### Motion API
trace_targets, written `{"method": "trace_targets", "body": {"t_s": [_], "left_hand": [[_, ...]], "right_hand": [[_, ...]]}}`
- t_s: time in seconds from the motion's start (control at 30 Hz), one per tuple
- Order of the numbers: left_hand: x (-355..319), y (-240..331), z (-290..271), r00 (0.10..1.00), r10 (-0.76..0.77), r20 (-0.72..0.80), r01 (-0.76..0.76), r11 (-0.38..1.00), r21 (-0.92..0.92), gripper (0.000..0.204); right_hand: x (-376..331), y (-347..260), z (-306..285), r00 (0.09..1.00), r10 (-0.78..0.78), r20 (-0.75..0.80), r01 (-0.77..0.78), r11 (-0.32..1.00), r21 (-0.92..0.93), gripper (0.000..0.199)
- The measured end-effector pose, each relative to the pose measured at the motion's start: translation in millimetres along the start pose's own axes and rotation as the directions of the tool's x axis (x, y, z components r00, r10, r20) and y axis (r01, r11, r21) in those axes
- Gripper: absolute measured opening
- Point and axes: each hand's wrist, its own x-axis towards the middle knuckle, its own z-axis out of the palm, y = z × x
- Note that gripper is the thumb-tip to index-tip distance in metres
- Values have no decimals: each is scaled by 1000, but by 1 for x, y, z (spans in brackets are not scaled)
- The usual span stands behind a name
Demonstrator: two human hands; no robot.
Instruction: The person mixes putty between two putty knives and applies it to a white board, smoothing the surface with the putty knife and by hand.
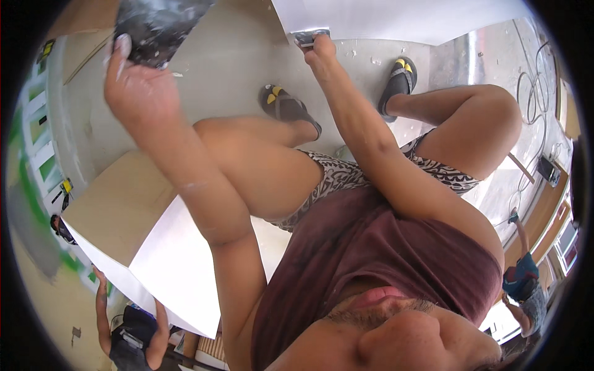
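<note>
My left hand grips a dark, flat plate by its lower edge, with the thumb over its face. Pale smears cover the plate, and its top runs out of view. White residue marks my fingers. My right hand is closed on a small flat scraper, a putty knife by its look, most of its handle hidden by the fingers. The scraper lies at the lower left corner of a large white panel, seemingly touching it.
My sandalled feet stand apart on the grey floor, which has white crumbs on it. A white-sided box or board stands at left. A person reaches up beside it. Another person is at far right, near looped cables.
</note>
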Motion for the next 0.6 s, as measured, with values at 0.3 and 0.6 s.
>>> {"method": "trace_targets", "body": {"t_s": [0.3,0.6], "left_hand": [[10,-9,-15,995,85,61,-73,982,-177,37],[2,-13,-10,990,139,-25,-141,967,-212,35]], "right_hand": [[-153,-51,152,997,-23,71,24,999,-26,33],[-235,-126,288,787,-268,556,282,957,62,15]]}}
